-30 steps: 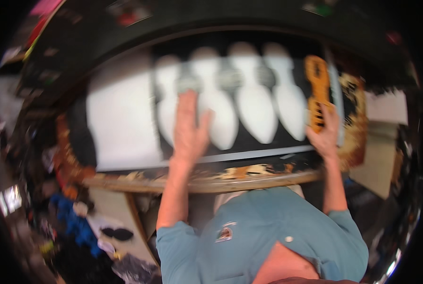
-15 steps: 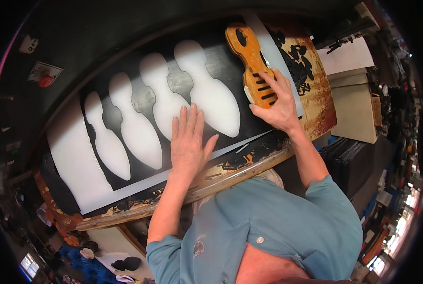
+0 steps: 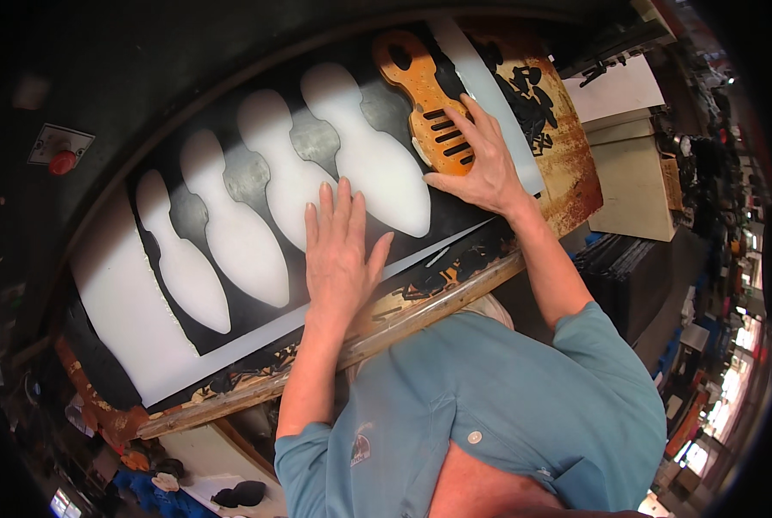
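The orange, slotted die (image 3: 422, 97) lay on the black sheet (image 3: 387, 107), its lower right edge hidden under the right hand (image 3: 488, 164), whose fingers spread over the slots with the thumb by the lower end — whether they gripped it, I could not tell. It sat closer to the nearest white sole shape (image 3: 373, 164) than half a second earlier. Leftward — apart from the die — the left hand (image 3: 338, 259) lay flat, grasping nothing, and covered part of the next white shape (image 3: 282, 173).

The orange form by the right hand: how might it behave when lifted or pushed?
The orange form is probably stiff: its edges look crisp and unbent. Lying broad and flat on the black sheet, it seems unlikely to roll or tip; pushed, it would likely slide.
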Demonstrator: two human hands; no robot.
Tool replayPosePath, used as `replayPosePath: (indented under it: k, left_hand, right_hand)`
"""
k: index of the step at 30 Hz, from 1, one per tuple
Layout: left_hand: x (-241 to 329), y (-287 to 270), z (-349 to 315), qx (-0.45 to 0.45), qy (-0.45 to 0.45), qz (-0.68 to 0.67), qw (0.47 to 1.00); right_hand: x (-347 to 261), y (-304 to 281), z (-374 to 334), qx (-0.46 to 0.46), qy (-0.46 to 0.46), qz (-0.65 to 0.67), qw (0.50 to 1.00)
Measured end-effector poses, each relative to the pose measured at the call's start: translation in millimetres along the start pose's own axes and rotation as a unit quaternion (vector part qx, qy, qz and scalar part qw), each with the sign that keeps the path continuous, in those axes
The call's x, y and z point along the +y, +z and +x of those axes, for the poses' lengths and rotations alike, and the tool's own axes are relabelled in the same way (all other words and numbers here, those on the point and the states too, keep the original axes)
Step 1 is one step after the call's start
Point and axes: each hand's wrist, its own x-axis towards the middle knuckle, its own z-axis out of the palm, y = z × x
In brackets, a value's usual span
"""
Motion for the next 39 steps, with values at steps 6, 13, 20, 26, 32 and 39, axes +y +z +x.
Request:
replayPosePath:
  k: [6, 13, 20, 26, 32, 39]
  left_hand:
    - [0.2, -6.1, -9.5, 0.122, 0.063, -0.128, 0.982]
    - [59.1, -10.4, -100.9, 0.080, -0.017, -0.233, 0.969]
    - [69.9, 35.0, -120.3, 0.155, 0.007, -0.013, 0.988]
    - [68.9, 37.2, -125.8, 0.183, -0.012, 0.033, 0.982]
    - [71.2, 36.7, -123.3, 0.219, -0.029, 0.025, 0.975]
    - [92.1, 36.9, -112.3, 0.215, -0.049, 0.039, 0.975]
  right_hand:
    - [0.2, 6.8, -36.2, 0.066, 0.002, 0.049, 0.997]
    - [7.8, 17.6, -38.0, 0.103, -0.014, 0.070, 0.992]
    - [3.2, 10.3, -32.9, 0.084, 0.003, 0.055, 0.995]
    - [-43.4, -49.5, -19.0, 0.268, -0.156, 0.208, 0.928]
    - [-62.5, -65.3, -37.1, 0.254, -0.202, 0.169, 0.931]
    - [11.7, -29.2, -168.0, 0.224, -0.106, 0.064, 0.967]
